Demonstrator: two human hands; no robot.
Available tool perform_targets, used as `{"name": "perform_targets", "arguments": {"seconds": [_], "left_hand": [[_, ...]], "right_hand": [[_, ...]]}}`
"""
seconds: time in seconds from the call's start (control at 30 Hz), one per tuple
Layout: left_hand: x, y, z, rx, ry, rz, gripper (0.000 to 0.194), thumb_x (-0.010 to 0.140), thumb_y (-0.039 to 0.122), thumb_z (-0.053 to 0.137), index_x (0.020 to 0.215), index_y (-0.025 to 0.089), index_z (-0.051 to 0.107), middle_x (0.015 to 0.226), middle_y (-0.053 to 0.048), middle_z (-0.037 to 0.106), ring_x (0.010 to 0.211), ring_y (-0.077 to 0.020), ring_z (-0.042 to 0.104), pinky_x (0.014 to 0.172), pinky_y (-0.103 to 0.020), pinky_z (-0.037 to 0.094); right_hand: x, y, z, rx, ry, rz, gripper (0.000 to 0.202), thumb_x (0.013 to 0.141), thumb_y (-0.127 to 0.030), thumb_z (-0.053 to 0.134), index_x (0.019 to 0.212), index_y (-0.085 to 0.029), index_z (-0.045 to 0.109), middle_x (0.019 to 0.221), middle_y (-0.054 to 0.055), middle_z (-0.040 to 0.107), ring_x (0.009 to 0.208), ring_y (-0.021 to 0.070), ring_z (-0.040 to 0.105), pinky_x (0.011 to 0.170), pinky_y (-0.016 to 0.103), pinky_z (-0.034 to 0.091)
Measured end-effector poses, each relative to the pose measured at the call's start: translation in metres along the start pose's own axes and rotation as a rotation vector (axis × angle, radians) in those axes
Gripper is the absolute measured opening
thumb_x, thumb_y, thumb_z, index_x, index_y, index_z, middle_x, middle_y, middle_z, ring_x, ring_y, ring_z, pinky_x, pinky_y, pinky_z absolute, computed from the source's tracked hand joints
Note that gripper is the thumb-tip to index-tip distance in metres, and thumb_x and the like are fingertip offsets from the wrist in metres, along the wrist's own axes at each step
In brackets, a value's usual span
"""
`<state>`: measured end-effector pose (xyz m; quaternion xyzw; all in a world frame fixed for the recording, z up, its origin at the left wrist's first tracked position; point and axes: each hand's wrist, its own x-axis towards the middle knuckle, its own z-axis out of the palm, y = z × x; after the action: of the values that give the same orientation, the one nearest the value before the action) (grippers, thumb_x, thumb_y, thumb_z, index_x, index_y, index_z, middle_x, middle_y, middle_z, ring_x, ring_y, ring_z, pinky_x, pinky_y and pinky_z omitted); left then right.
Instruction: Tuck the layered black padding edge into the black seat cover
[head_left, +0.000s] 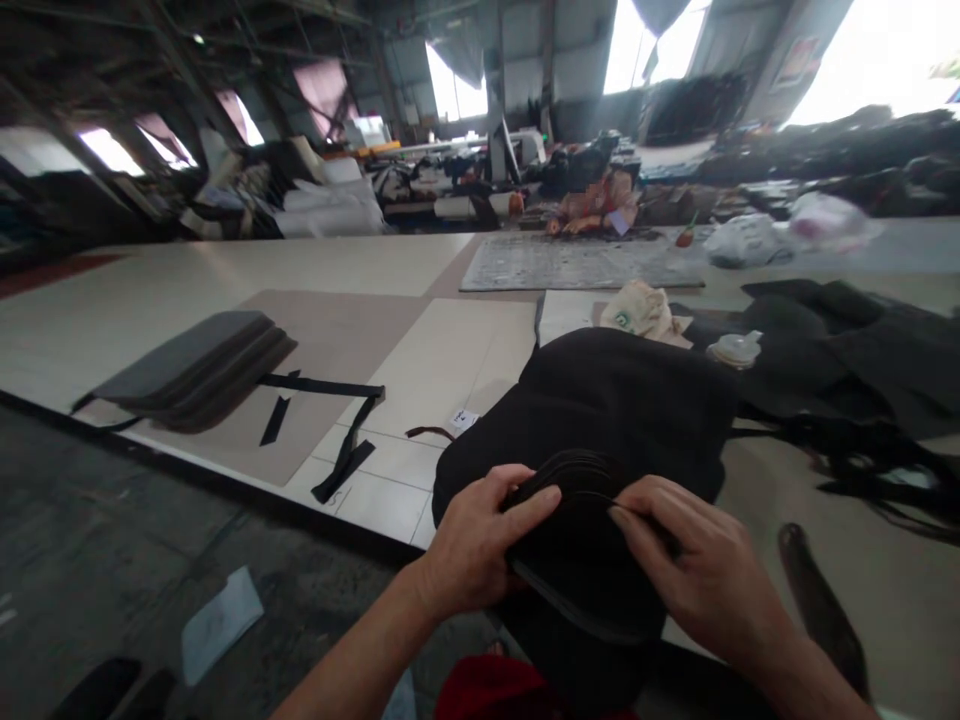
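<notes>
A thick stack of black fabric pieces [630,390] lies at the table's front edge, its near end bent up and hanging over the edge. My left hand [480,540] grips the bent layers from the left, thumb on top and fingers curled around them. Between the thumb and index finger of my right hand [697,565] is the edge of one black layer, on the right of the fanned edges. The lower parts of the stack are too dark to tell apart. A small white label [465,419] and a brown strip [429,432] lie beside its left side.
Grey layered panels [187,365] and black straps [349,455] lie to the left on the long table. A cream cloth [641,308], a clear plastic cap [736,349], dark fabric [885,350] and a dark elongated object [821,605] are right. Paper [221,622] lies on the floor.
</notes>
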<state>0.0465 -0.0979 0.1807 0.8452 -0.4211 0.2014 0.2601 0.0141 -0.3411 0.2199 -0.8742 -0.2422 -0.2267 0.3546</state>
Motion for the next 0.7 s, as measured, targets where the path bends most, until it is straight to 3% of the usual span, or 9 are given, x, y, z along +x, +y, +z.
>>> {"name": "perform_targets", "arguments": {"seconds": [0.13, 0.23, 0.3, 0.37, 0.47, 0.57, 0.63, 0.7], "left_hand": [[0.000, 0.002, -0.001, 0.017, -0.011, -0.006, 0.063, 0.075, 0.029, 0.072, 0.133, 0.042, 0.051, 0.141, -0.006, 0.034, 0.114, -0.0257, 0.055, 0.089, -0.038, 0.052], [0.003, 0.004, -0.004, -0.030, -0.047, -0.039, 0.059, 0.071, 0.027, 0.075, 0.126, 0.040, 0.059, 0.139, -0.006, 0.038, 0.113, -0.0264, 0.056, 0.089, -0.039, 0.052], [0.004, 0.004, -0.004, -0.065, -0.058, -0.036, 0.058, 0.071, 0.026, 0.075, 0.125, 0.039, 0.060, 0.134, -0.006, 0.046, 0.112, -0.0253, 0.057, 0.089, -0.039, 0.051], [0.004, 0.005, -0.004, -0.068, -0.045, -0.026, 0.053, 0.074, 0.025, 0.072, 0.124, 0.040, 0.061, 0.126, -0.005, 0.053, 0.107, -0.0235, 0.058, 0.088, -0.039, 0.051], [0.001, 0.008, -0.003, -0.022, -0.018, 0.003, 0.047, 0.077, 0.028, 0.071, 0.122, 0.042, 0.063, 0.120, -0.006, 0.056, 0.101, -0.0233, 0.060, 0.083, -0.039, 0.052], [-0.007, 0.008, 0.001, 0.035, 0.034, 0.048, 0.042, 0.081, 0.030, 0.068, 0.121, 0.043, 0.064, 0.121, -0.006, 0.057, 0.100, -0.0234, 0.060, 0.080, -0.038, 0.052], [-0.014, 0.005, 0.007, 0.078, 0.082, 0.101, 0.041, 0.085, 0.030, 0.065, 0.122, 0.045, 0.062, 0.121, -0.004, 0.060, 0.101, -0.0225, 0.061, 0.083, -0.038, 0.052], [-0.020, 0.000, 0.014, 0.125, 0.094, 0.130, 0.041, 0.086, 0.032, 0.064, 0.125, 0.046, 0.060, 0.116, -0.002, 0.064, 0.100, -0.0210, 0.062, 0.086, -0.036, 0.052]], "right_hand": [[0.008, 0.009, 0.011, -0.039, 0.048, -0.006, 0.011, 0.093, -0.017, 0.054, 0.083, -0.019, 0.056, 0.076, 0.002, 0.059, 0.073, 0.0147, 0.057, 0.068, 0.029, 0.044], [0.008, 0.013, 0.016, -0.058, 0.095, -0.016, 0.009, 0.093, -0.016, 0.054, 0.085, -0.020, 0.056, 0.078, 0.001, 0.058, 0.075, 0.0155, 0.056, 0.070, 0.030, 0.045], [0.003, 0.015, 0.017, -0.087, 0.147, -0.015, 0.003, 0.091, -0.019, 0.058, 0.093, -0.022, 0.057, 0.090, 0.003, 0.060, 0.086, 0.0180, 0.057, 0.078, 0.033, 0.047], [-0.004, 0.016, 0.017, -0.103, 0.161, 0.041, 0.028, 0.085, -0.025, 0.066, 0.111, -0.024, 0.055, 0.116, 0.007, 0.058, 0.109, 0.0237, 0.054, 0.092, 0.040, 0.047], [-0.016, 0.017, 0.015, 0.009, 0.000, 0.255, 0.080, 0.075, -0.028, 0.073, 0.142, -0.027, 0.030, 0.145, 0.011, 0.040, 0.128, 0.0272, 0.046, 0.104, 0.046, 0.044], [-0.020, 0.015, 0.010, 0.142, -0.188, 0.414, 0.103, 0.070, -0.020, 0.071, 0.152, -0.027, 0.009, 0.143, 0.010, 0.045, 0.123, 0.0245, 0.052, 0.104, 0.045, 0.045], [-0.018, 0.012, 0.005, 0.166, -0.259, 0.421, 0.102, 0.067, -0.017, 0.070, 0.152, -0.025, 0.014, 0.131, 0.009, 0.058, 0.117, 0.0247, 0.057, 0.106, 0.046, 0.042], [-0.016, 0.008, 0.003, 0.157, -0.309, 0.361, 0.085, 0.066, -0.015, 0.069, 0.145, -0.026, 0.037, 0.118, 0.006, 0.066, 0.110, 0.0243, 0.061, 0.103, 0.044, 0.044]]}}
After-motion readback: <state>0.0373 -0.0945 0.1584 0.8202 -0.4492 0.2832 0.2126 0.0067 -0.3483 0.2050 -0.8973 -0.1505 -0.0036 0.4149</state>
